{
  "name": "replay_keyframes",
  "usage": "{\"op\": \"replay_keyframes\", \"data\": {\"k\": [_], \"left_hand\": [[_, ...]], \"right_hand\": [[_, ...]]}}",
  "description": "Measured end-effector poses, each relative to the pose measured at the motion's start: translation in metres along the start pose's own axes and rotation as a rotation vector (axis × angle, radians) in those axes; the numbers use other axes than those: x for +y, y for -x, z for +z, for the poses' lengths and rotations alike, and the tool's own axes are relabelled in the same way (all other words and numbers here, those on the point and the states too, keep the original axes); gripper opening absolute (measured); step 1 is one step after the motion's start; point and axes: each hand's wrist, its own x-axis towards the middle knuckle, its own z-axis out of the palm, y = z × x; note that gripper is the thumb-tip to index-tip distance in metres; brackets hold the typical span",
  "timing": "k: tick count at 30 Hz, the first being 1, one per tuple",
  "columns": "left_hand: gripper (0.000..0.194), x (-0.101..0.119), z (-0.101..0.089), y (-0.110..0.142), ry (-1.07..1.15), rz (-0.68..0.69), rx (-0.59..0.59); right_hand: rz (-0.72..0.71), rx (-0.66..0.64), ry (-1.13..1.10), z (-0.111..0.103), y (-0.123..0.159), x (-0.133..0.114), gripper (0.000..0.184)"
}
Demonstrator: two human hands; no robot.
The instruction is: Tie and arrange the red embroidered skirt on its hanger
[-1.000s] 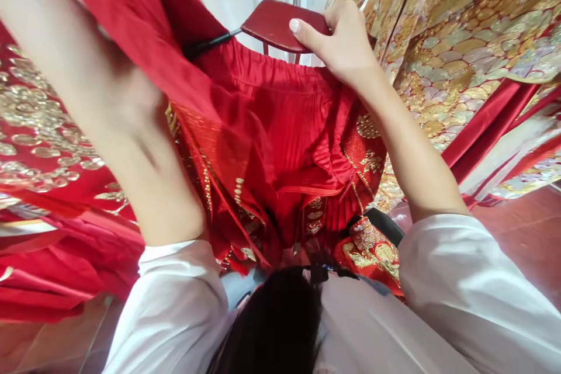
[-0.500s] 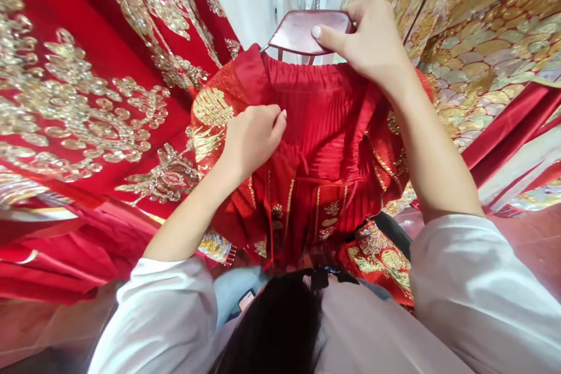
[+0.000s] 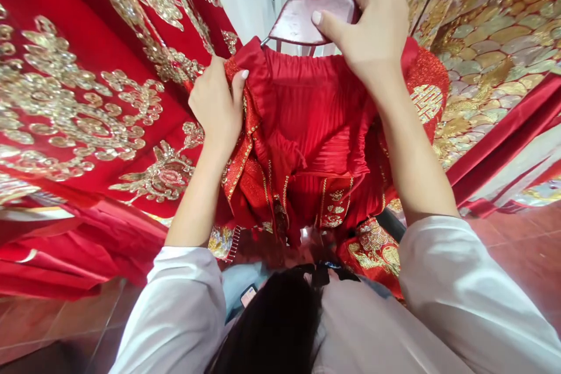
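A dark red, glossy hanger (image 3: 302, 18) carries a red pleated dress (image 3: 315, 102) with an elastic neckline. Over the dress lies a red jacket (image 3: 249, 178) with gold beading and embroidery. My right hand (image 3: 379, 32) is closed around the right end of the hanger, thumb on its face. At the left shoulder, my left hand (image 3: 218, 102) grips the jacket's edge, its fingers curled behind the cloth and the thumb in front. The hanger's hook is hidden from view.
Red gowns with gold sequins (image 3: 87, 111) hang close on the left. Gold scale-patterned garments (image 3: 482, 41) hang on the right. A piece of red and gold embroidered cloth (image 3: 372, 251) is below the dress. A phone (image 3: 248, 296) shows near my lap, above a tiled floor (image 3: 83, 321).
My left hand has moved left and up from the dress front to the left shoulder, taking the jacket's edge. The jacket's right shoulder now shows more. My right hand still holds the hanger.
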Motion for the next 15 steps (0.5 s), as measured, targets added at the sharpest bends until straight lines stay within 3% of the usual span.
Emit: {"op": "replay_keyframes", "data": {"k": [2, 5, 9, 12, 13, 15], "left_hand": [[0.043, 0.004, 0.001, 0.005, 0.019, 0.021, 0.017], [0.047, -0.005, -0.01, 0.001, 0.077, 0.126, -0.043], [0.076, -0.033, -0.028, -0.018, 0.329, 0.256, -0.308], [0.074, -0.045, -0.031, -0.026, 0.505, 0.247, -0.446], [0.07, -0.046, -0.03, -0.024, 0.504, 0.238, -0.388], [0.058, -0.042, -0.027, -0.01, 0.417, 0.231, -0.074]], "right_hand": [[0.09, 0.044, -0.003, 0.006, 0.01, -0.007, 0.058], [-0.002, 0.223, -0.024, 0.017, 0.035, -0.021, 0.057], [-0.106, 0.43, -0.071, 0.016, 0.053, -0.025, 0.044], [-0.079, 0.472, -0.107, 0.002, 0.048, -0.006, 0.038], [-0.063, 0.466, -0.105, -0.002, 0.048, 0.003, 0.036], [-0.042, 0.466, -0.099, -0.004, 0.061, 0.018, 0.033]]}}
